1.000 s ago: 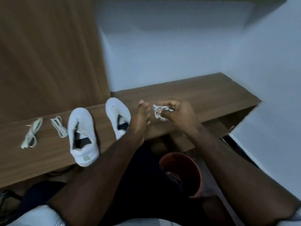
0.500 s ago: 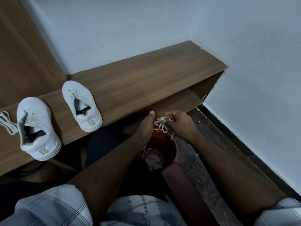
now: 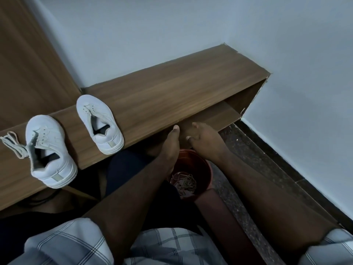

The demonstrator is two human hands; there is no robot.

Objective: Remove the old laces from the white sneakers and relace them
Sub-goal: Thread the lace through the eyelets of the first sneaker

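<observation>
Two white sneakers without laces stand on the wooden bench: one point(image 3: 49, 152) at the left near the front edge, the other point(image 3: 99, 121) further right. A bundled white lace point(image 3: 13, 144) lies at the far left beside the first sneaker. My left hand point(image 3: 172, 142) and my right hand point(image 3: 204, 138) hover above a red bucket point(image 3: 207, 169) below the bench edge, both with relaxed fingers and holding nothing. A tangle of old laces point(image 3: 184, 183) lies inside the bucket.
The wooden bench point(image 3: 181, 88) runs along a white wall into the corner at the right, with a lower shelf point(image 3: 219, 115) under it. A wooden panel point(image 3: 28, 64) rises at the left. Dark speckled floor point(image 3: 257, 163) shows at the right.
My right hand carried the bunched old lace off the bench to over the bucket and let it go; it now lies in the bucket. Both hands are now free of any hold.
</observation>
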